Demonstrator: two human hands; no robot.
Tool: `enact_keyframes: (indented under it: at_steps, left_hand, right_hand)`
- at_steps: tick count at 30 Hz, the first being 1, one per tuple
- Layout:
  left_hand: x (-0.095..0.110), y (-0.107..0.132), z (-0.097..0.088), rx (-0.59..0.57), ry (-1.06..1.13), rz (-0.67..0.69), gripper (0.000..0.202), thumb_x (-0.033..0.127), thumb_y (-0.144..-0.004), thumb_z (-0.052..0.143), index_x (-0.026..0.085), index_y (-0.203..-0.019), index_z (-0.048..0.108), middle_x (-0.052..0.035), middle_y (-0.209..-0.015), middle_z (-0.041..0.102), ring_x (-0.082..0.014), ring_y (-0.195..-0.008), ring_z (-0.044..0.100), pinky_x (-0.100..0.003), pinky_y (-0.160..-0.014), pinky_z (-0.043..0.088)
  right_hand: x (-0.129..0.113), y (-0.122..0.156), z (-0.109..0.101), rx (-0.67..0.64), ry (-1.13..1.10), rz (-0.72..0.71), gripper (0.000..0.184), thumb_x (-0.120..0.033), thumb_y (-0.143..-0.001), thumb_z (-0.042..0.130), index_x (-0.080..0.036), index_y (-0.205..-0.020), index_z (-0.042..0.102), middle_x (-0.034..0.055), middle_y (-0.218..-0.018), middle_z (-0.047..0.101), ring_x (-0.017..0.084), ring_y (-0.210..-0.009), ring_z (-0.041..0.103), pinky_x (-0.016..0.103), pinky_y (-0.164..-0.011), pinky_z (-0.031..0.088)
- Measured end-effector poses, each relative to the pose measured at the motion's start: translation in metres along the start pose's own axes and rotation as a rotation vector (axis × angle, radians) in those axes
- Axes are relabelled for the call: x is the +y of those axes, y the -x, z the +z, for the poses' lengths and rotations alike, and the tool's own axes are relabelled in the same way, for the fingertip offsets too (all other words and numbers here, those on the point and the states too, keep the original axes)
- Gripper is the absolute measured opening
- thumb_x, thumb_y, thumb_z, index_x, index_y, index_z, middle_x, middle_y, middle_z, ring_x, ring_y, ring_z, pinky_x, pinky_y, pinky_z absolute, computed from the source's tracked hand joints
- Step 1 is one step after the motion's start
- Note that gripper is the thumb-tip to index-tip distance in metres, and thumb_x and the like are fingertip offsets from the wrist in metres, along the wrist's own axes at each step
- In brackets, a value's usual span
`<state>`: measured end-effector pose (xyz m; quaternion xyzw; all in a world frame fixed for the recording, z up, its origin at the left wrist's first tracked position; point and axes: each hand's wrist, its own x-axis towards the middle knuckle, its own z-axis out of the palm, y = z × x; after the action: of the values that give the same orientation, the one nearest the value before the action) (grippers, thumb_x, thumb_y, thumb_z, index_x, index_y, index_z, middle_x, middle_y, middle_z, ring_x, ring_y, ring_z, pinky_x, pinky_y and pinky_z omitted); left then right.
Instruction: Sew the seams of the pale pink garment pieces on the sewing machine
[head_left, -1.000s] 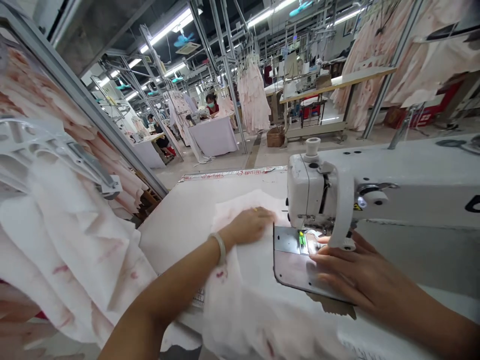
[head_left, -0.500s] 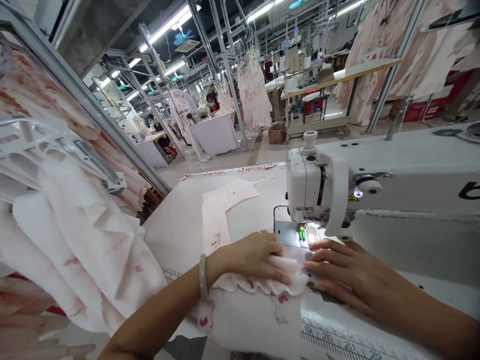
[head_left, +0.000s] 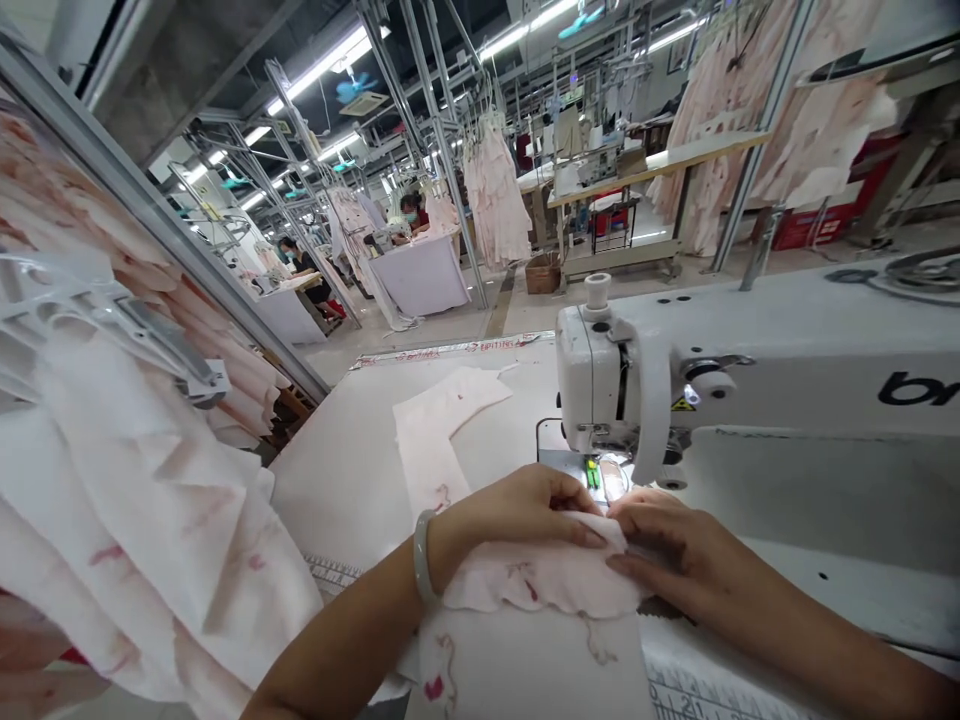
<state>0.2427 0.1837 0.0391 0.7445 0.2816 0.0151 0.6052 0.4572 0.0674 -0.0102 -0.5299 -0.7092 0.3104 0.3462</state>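
A pale pink printed fabric piece with a ruffled edge (head_left: 540,585) lies on the sewing table (head_left: 352,470) in front of the white sewing machine (head_left: 675,390). My left hand (head_left: 517,510), with a jade bangle on its wrist, pinches the fabric's top edge with closed fingers. My right hand (head_left: 667,545) meets it from the right, fingers curled and pinching the same edge just before the needle area (head_left: 600,470). A second pink fabric piece (head_left: 435,430) lies flat on the table beyond my left hand.
A stack of pink ruffled garments (head_left: 142,500) hangs on clips at the left. Behind the table are metal rack posts, hanging pink dresses (head_left: 495,200) and other people seated at sewing tables (head_left: 420,270). A printed ruler (head_left: 720,700) runs along the table's near edge.
The ruffled fabric was pulled toward me from beside the machine and bunched up. Both hands shifted from lying flat to pinching its edge together. The second piece came into view.
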Motion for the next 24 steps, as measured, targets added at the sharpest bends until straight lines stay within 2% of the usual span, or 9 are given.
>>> enact_keyframes:
  at_steps: [5,9,11,13,15,18,21,23,24]
  left_hand:
    - [0.000,0.004,0.001,0.048,0.066,-0.031,0.042,0.056,-0.087,0.084,0.017,-0.085,0.068,0.0020,-0.082,0.059,-0.0139,-0.078,0.052,-0.027,-0.072,0.039]
    - [0.003,0.000,0.014,0.199,-0.135,-0.032,0.042,0.046,-0.098,0.073,0.019,-0.072,0.053,0.0055,-0.071,0.047,-0.0123,-0.072,0.045,-0.027,-0.068,0.034]
    - [0.003,-0.004,0.021,0.281,-0.303,-0.048,0.042,0.041,-0.101,0.067,0.020,-0.069,0.050,0.0052,-0.068,0.046,-0.0132,-0.071,0.045,-0.028,-0.067,0.033]
    - [0.001,-0.006,0.026,0.328,-0.453,-0.065,0.038,0.039,-0.103,0.065,0.020,-0.072,0.052,0.0039,-0.070,0.053,-0.0150,-0.073,0.051,-0.028,-0.069,0.037]
    - [-0.003,-0.009,0.028,0.366,-0.575,-0.046,0.028,0.040,-0.102,0.069,0.021,-0.084,0.061,0.0008,-0.084,0.067,-0.0189,-0.083,0.062,-0.030,-0.076,0.045]
    - [-0.012,-0.013,0.028,0.414,-0.693,0.045,0.021,0.038,-0.101,0.075,0.020,-0.108,0.067,-0.0064,-0.112,0.075,-0.0245,-0.101,0.070,-0.035,-0.089,0.056]
    - [-0.020,-0.016,0.026,0.440,-0.828,0.196,0.015,0.030,-0.106,0.069,0.019,-0.115,0.068,-0.0093,-0.115,0.075,-0.0247,-0.103,0.071,-0.036,-0.090,0.060]
    - [-0.021,-0.014,0.023,0.418,-1.002,0.339,0.009,0.019,-0.107,0.063,0.017,-0.111,0.070,-0.0105,-0.113,0.074,-0.0247,-0.105,0.071,-0.037,-0.094,0.060]
    - [-0.020,-0.012,0.021,0.384,-1.104,0.411,0.013,0.014,-0.108,0.059,0.016,-0.108,0.071,-0.0109,-0.112,0.074,-0.0246,-0.106,0.071,-0.037,-0.096,0.059]
  right_hand:
    - [0.009,0.006,0.005,0.018,-0.042,0.122,0.026,-0.052,-0.095,0.066,-0.026,-0.093,0.062,0.0029,-0.094,0.068,0.025,-0.087,0.065,0.037,-0.075,0.052]
    - [0.022,0.010,0.013,0.091,-0.028,0.119,0.033,-0.054,-0.100,0.062,-0.029,-0.122,0.064,0.0038,-0.100,0.072,0.028,-0.094,0.071,0.039,-0.077,0.056]
    - [0.028,0.011,0.014,0.109,0.060,0.036,0.030,-0.051,-0.106,0.059,-0.030,-0.127,0.065,0.0038,-0.101,0.073,0.028,-0.095,0.071,0.039,-0.076,0.055]
    - [0.031,0.010,0.012,0.109,0.175,-0.127,0.020,-0.045,-0.112,0.056,-0.031,-0.121,0.068,0.0027,-0.104,0.075,0.027,-0.100,0.072,0.040,-0.086,0.055]
    - [0.030,0.008,0.008,0.120,0.309,-0.328,0.017,-0.034,-0.114,0.054,-0.031,-0.110,0.070,0.0001,-0.103,0.077,0.025,-0.101,0.072,0.042,-0.095,0.052]
    - [0.027,0.004,0.003,0.159,0.508,-0.590,0.018,-0.022,-0.110,0.055,-0.029,-0.103,0.069,-0.0003,-0.096,0.077,0.024,-0.097,0.072,0.041,-0.092,0.049]
    - [0.027,0.003,0.002,0.195,0.625,-0.657,0.020,-0.016,-0.105,0.055,-0.026,-0.109,0.071,0.0056,-0.116,0.080,0.029,-0.114,0.071,0.043,-0.095,0.047]
    - [0.030,0.003,0.003,0.212,0.677,-0.665,0.022,-0.015,-0.105,0.053,-0.025,-0.114,0.071,0.0088,-0.130,0.079,0.030,-0.125,0.069,0.046,-0.101,0.045]
    - [0.032,0.002,0.003,0.207,0.695,-0.680,0.022,-0.015,-0.106,0.053,-0.024,-0.116,0.070,0.0097,-0.133,0.078,0.030,-0.126,0.069,0.046,-0.103,0.045]
